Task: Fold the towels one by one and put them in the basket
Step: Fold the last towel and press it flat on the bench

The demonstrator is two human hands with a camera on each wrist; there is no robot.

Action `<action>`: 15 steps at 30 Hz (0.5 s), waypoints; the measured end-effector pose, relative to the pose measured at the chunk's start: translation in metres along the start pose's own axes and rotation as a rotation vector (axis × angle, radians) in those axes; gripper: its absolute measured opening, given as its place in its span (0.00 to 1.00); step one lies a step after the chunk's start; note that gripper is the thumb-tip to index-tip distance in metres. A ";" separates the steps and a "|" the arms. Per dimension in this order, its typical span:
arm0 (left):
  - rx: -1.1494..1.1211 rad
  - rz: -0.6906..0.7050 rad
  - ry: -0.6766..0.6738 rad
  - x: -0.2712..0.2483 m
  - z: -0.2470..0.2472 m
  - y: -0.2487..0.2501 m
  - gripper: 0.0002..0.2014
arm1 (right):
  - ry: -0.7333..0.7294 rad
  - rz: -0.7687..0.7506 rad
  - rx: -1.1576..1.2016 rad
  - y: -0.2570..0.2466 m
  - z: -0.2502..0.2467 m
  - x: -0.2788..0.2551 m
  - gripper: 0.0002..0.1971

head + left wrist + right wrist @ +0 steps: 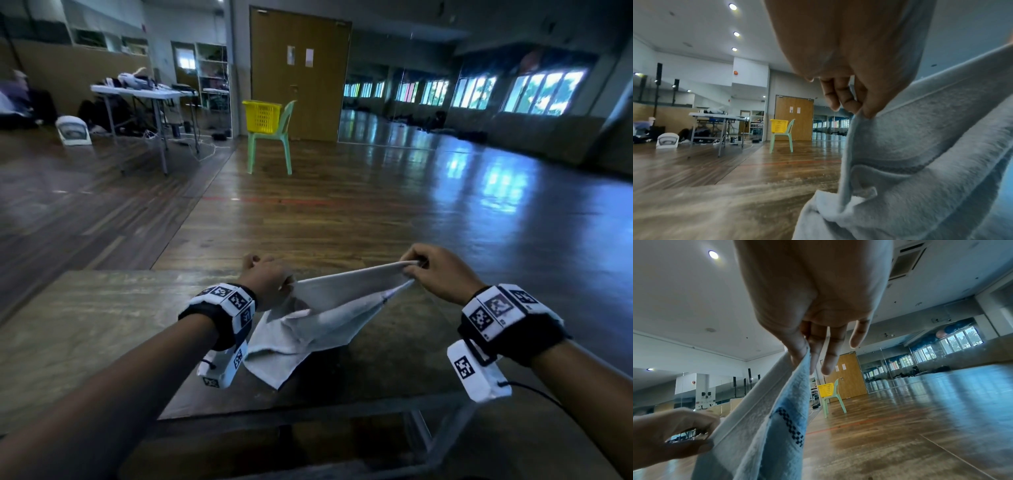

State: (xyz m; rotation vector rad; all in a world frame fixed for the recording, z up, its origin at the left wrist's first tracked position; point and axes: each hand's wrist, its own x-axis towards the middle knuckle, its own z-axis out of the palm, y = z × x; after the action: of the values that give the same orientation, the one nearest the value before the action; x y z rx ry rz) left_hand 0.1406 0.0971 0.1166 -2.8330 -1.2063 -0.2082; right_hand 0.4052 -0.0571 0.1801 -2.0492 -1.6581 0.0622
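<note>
A pale grey towel (322,311) with a small dark checkered stripe (791,426) hangs stretched between both hands above a wooden table (85,329). My left hand (270,277) pinches one end of its top edge, thumb against curled fingers (846,100). My right hand (424,265) pinches the other end, held a little higher, thumb and forefinger (803,352) on the hem. The towel's lower part sags onto the tabletop. The yellow basket (262,116) sits on a green chair (274,144) far across the room, by the door.
A wooden floor stretches between the table and the chair. A white folding table (144,92) with clutter stands at the back left, cables under it. A brown double door (301,78) is behind the chair. Mirrors and windows line the right wall.
</note>
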 end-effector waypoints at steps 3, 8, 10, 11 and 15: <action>-0.011 -0.016 -0.024 -0.011 -0.019 -0.015 0.08 | 0.068 -0.032 0.019 -0.007 -0.027 -0.005 0.12; -0.099 0.010 0.209 -0.032 -0.088 -0.025 0.03 | 0.156 -0.083 0.030 -0.035 -0.083 -0.014 0.08; -0.057 0.024 0.309 -0.040 -0.125 -0.031 0.05 | 0.196 -0.120 0.031 -0.048 -0.109 -0.018 0.08; -0.043 0.030 0.347 -0.046 -0.146 -0.035 0.06 | 0.219 -0.144 0.034 -0.055 -0.123 -0.021 0.09; 0.032 0.146 0.442 -0.072 -0.230 -0.055 0.08 | 0.317 -0.239 0.043 -0.085 -0.177 -0.035 0.10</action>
State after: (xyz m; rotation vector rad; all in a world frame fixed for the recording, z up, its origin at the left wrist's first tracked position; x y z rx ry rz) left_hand 0.0282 0.0604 0.3332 -2.6284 -0.8966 -0.7498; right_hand 0.3794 -0.1402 0.3598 -1.7116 -1.6661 -0.2909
